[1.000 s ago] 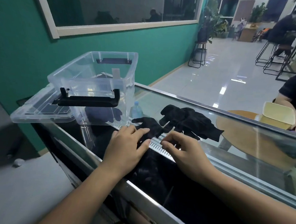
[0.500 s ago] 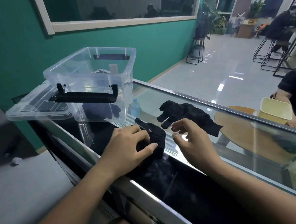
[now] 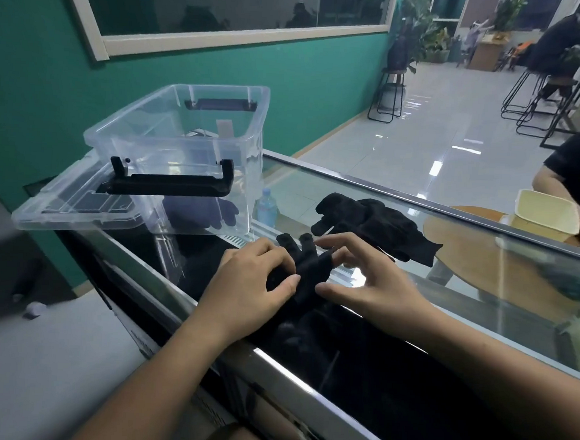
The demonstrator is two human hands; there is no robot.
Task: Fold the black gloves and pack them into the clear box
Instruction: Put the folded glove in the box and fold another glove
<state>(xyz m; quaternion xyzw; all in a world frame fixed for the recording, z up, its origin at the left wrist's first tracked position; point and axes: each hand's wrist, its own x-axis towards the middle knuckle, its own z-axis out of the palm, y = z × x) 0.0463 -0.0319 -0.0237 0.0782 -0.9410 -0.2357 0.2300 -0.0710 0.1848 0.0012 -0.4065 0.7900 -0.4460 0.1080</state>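
A black glove [image 3: 307, 267] lies on the glass counter [image 3: 484, 264], its fingers pointing away from me. My left hand [image 3: 253, 284] presses on its left side, thumb and fingers closed on the fabric. My right hand [image 3: 363, 280] hovers over its right edge with fingers spread, fingertips touching the glove. More black gloves [image 3: 374, 225] lie in a heap just beyond. The clear box [image 3: 179, 157] with black handles stands at the left, and a dark glove [image 3: 199, 215] shows through its wall.
The box's clear lid [image 3: 73, 209] lies under it at the counter's left end. A small water bottle [image 3: 266, 209] shows behind the box. A person's arm and a cream tub [image 3: 545, 212] are at the right, beyond the counter.
The glove has been pulled nearer and flattened under my left hand. My right hand has moved from beside the glove to its right edge, thumb now lower.
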